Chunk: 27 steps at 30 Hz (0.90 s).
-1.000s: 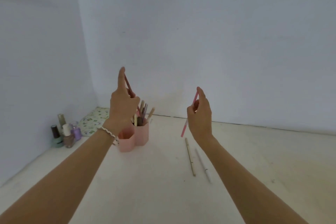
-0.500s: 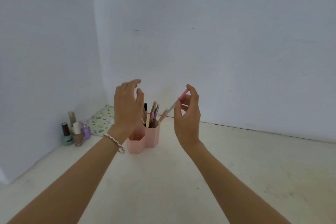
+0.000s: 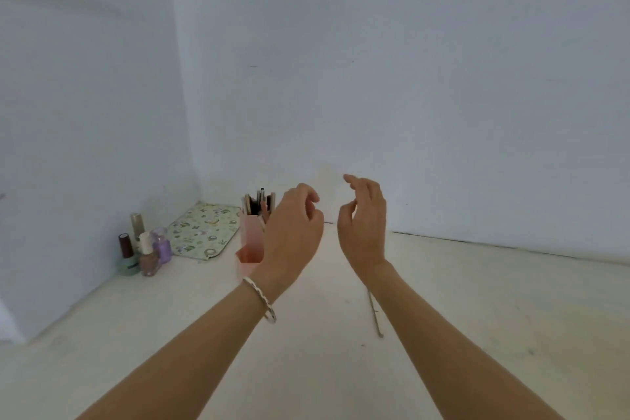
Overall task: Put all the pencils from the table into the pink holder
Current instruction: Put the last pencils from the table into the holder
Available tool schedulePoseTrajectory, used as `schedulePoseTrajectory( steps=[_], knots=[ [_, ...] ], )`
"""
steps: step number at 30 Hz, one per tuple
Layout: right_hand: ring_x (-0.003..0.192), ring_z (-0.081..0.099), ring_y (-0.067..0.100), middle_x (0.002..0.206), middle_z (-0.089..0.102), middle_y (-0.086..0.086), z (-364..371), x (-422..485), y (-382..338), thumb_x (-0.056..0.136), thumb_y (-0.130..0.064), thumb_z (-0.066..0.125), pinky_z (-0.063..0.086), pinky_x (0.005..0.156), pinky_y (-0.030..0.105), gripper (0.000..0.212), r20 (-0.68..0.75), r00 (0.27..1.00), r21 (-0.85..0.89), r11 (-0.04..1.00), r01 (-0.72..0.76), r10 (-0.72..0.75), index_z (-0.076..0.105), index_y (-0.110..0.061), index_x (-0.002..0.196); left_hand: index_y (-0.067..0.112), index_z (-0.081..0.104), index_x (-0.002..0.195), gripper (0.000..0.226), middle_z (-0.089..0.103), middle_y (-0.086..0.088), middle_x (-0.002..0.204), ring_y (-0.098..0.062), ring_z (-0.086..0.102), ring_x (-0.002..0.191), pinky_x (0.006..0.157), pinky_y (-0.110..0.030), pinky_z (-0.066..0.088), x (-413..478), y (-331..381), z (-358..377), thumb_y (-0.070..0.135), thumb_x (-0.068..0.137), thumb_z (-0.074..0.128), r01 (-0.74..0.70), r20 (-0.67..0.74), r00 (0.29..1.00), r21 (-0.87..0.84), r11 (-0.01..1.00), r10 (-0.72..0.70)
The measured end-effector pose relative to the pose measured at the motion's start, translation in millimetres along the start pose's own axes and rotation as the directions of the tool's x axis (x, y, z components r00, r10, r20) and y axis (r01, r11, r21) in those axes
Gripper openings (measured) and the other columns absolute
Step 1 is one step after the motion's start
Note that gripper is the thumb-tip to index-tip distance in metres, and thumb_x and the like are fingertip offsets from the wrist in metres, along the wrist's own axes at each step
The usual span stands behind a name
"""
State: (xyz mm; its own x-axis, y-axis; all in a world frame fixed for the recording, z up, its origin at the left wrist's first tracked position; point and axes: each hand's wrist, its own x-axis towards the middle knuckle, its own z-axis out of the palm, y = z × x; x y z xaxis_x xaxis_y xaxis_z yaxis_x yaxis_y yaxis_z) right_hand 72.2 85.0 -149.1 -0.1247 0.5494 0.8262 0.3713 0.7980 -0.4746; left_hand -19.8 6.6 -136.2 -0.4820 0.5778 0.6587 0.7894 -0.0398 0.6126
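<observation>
The pink holder stands on the table near the back wall, with several pencils upright in it. My left hand hovers in front of the holder's right side and hides part of it; its fingers are apart and it holds nothing. My right hand is raised just to the right, fingers loosely curled and apart, also empty. A thin tan pencil lies on the table beside my right forearm, which hides whatever lies further right.
Several nail polish bottles stand by the left wall. A patterned green mat lies in the corner behind the holder. White walls close off the back and left. The pale table stretches to the right.
My right hand has let go of the pink pencil it held half a second ago. Both hands have moved right of the holder and lowered, and the camera has shifted.
</observation>
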Motion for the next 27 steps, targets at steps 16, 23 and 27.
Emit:
schedulePoseTrajectory(
  steps=[16,23,27],
  knots=[
    [0.075,0.053,0.000,0.097,0.058,-0.011,-102.7,-14.7,84.4,0.081,0.002,0.052,0.039,0.070,0.011,0.035,0.001,0.959,-0.053,0.957,-0.284,0.285,0.061,-0.021,0.106,0.004,0.052,0.110,0.029,0.061,-0.012,0.112,-0.028,0.062,0.100,0.072,-0.030,0.046,-48.6,28.0,95.7,0.013,0.083,0.061,0.097,0.568,0.759,0.382,0.919,-0.316],
    [0.089,0.063,0.020,0.105,0.065,0.004,-84.8,-24.5,72.6,0.089,-0.012,0.047,0.049,0.076,0.030,0.026,0.530,0.629,-0.454,0.817,-0.355,0.569,0.063,-0.013,0.109,0.008,0.066,0.108,0.027,0.063,0.001,0.085,-0.015,0.060,0.078,0.069,-0.021,0.045,-1.0,50.8,64.6,0.013,0.082,0.064,0.190,0.415,0.892,0.021,0.982,-0.181],
    [0.095,0.057,0.022,0.114,0.059,0.006,-76.6,-40.9,65.8,0.088,-0.016,0.052,0.044,0.069,0.027,0.031,0.628,0.459,-0.617,0.762,-0.199,0.629,0.052,-0.009,0.118,0.008,0.069,0.096,0.015,0.067,-0.001,0.087,-0.017,0.062,0.080,0.068,-0.022,0.045,-2.8,49.9,55.4,0.012,0.082,0.063,0.194,0.381,0.909,-0.026,0.981,-0.170]
  ],
)
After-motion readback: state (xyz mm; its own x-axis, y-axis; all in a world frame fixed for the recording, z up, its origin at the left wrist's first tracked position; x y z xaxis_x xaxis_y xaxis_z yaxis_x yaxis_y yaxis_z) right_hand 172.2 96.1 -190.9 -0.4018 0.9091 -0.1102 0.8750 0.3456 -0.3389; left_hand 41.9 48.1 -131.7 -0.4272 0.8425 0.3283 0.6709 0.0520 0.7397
